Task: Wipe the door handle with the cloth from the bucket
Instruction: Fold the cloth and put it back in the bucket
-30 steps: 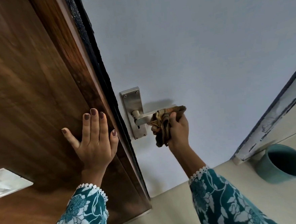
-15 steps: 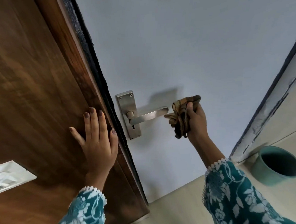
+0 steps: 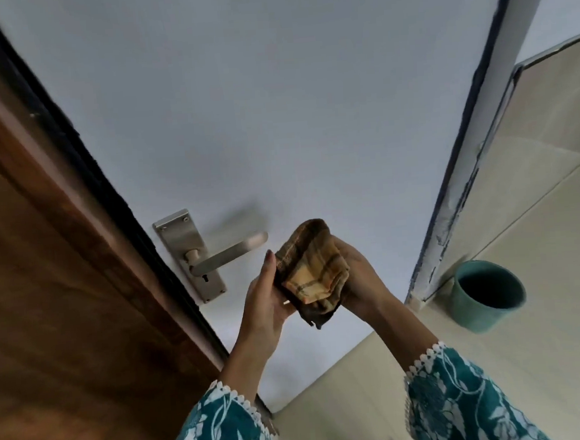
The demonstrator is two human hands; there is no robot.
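Note:
A silver lever door handle [image 3: 229, 253] on its metal backplate [image 3: 176, 234] sticks out from the pale blue door [image 3: 274, 117], bare and untouched. Just right of and below the lever tip, both hands hold a folded yellow-brown checked cloth [image 3: 314, 271]. My left hand [image 3: 266, 298] grips its left side with the fingers upright. The cloth's right side rests in my right hand [image 3: 357, 277], which is partly hidden behind it. The teal bucket [image 3: 486, 295] stands on the floor at the right.
A brown wooden surface [image 3: 45, 271] with a dark edge strip runs along the left of the door. On the right, a chipped white door frame [image 3: 453, 215] meets the cream tiled floor [image 3: 540, 236] beside the bucket.
My right hand pulled the cloth off the handle and drew it right and down. My left hand left the wooden surface and came over to take hold of the cloth.

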